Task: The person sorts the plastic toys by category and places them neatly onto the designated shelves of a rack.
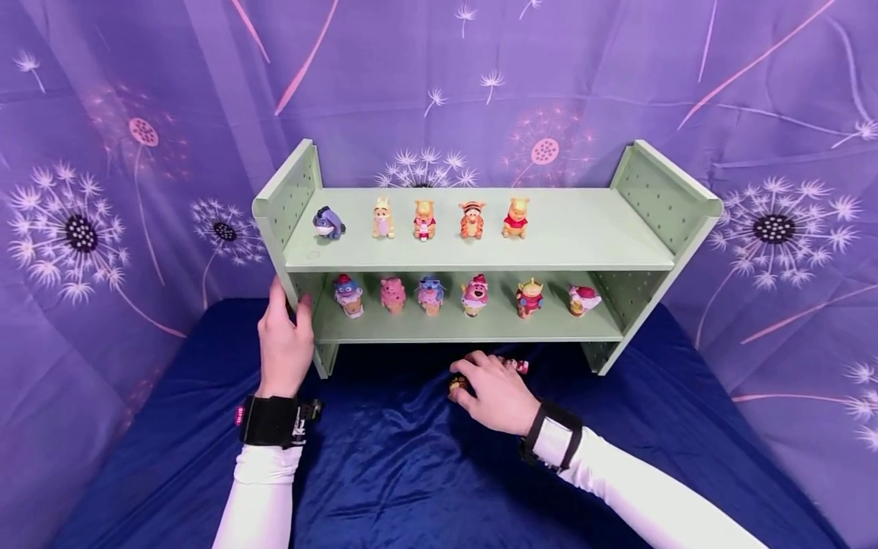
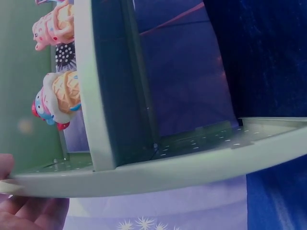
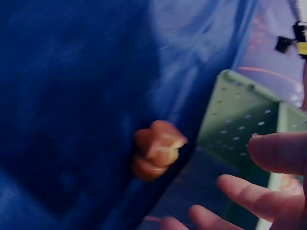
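Observation:
My left hand (image 1: 284, 351) grips the left side panel of a pale green two-tier shelf (image 1: 480, 261), thumb inside and fingers outside. In the left wrist view, fingertips (image 2: 36, 213) show by the panel's edge. My right hand (image 1: 495, 393) is over the dark blue cloth in front of the shelf. Beside its fingers lies a small orange-brown figurine (image 3: 158, 151), blurred in the right wrist view and partly hidden in the head view. That hand's fingers (image 3: 254, 196) are spread and apart from it. Behind the knuckles, a red-and-pink figurine (image 1: 519, 367) is partly covered.
Several cartoon figurines stand on the upper tier, from a grey-purple donkey (image 1: 329, 223) to a yellow bear in red (image 1: 516, 219). Ice-cream-cone figurines, such as a pink one (image 1: 393, 295), line the lower tier. A purple dandelion-print curtain (image 1: 425, 76) hangs behind the blue cloth (image 1: 370, 473).

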The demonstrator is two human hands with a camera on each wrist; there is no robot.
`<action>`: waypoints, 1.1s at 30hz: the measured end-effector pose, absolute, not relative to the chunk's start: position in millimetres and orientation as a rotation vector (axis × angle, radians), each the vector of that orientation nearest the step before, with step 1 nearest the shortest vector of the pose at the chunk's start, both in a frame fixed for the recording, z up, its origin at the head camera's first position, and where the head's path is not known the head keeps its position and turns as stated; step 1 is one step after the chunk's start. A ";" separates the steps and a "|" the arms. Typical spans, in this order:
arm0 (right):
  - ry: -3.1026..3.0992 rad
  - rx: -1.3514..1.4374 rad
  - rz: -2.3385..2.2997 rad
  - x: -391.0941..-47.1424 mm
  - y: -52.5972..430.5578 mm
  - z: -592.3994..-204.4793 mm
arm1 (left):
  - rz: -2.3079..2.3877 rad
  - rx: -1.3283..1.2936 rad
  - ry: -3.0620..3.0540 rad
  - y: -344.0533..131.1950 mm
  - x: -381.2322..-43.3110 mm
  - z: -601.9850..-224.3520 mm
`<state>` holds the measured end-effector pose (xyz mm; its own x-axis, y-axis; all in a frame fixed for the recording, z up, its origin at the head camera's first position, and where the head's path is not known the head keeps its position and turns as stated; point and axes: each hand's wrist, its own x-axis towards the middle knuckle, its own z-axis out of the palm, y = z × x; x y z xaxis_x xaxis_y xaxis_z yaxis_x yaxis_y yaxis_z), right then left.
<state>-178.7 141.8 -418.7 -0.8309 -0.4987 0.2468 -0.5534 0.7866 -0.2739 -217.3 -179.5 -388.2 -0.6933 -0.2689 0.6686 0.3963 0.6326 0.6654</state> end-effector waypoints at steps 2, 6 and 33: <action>-2.853 0.806 0.525 -185.4 143.0 -425.2 | -1.085 -0.104 -2.070 -178.7 -217.7 -387.7; -2.932 0.771 0.560 -200.6 143.4 -435.4 | -1.090 -0.102 -2.067 -178.1 -217.6 -386.5; -3.007 1.172 0.734 -195.8 139.9 -428.8 | -1.104 -0.110 -2.079 -180.1 -215.5 -387.8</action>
<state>-195.8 139.9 -428.8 -0.7369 -0.6760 0.0039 -0.6017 0.6533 -0.4596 -215.5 -180.1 -387.8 -0.7034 -0.2611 0.6611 0.4014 0.6218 0.6725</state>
